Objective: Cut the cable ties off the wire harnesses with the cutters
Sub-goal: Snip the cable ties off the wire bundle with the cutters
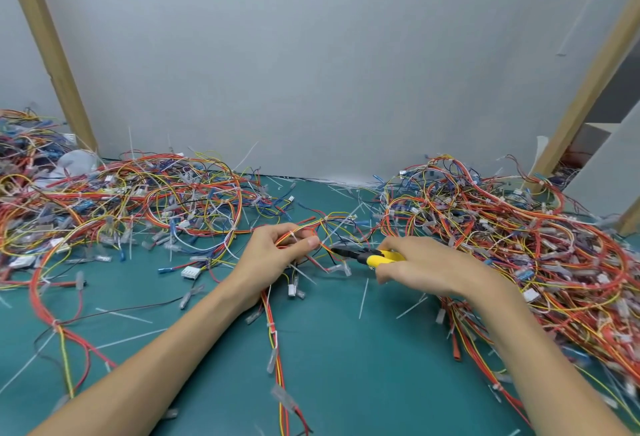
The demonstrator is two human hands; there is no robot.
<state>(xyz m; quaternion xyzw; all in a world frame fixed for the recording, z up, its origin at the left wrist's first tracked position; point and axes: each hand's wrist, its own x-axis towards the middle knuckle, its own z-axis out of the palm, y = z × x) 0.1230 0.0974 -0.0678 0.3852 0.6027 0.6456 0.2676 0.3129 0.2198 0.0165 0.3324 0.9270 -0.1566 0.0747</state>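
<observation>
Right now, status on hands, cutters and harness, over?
Left hand grips harness at a white cable tie. Right hand holds cutters, tip just short of the left thumb, not on the tie. Loose wires tangle under the cut spot.

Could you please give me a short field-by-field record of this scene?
left hand: grips a wire harness
right hand: holds yellow-handled cutters, tips pointing at the harness
cable tie: white, on the harness near the left thumb
table: green, loose ties scattered, harness piles on both sides
</observation>
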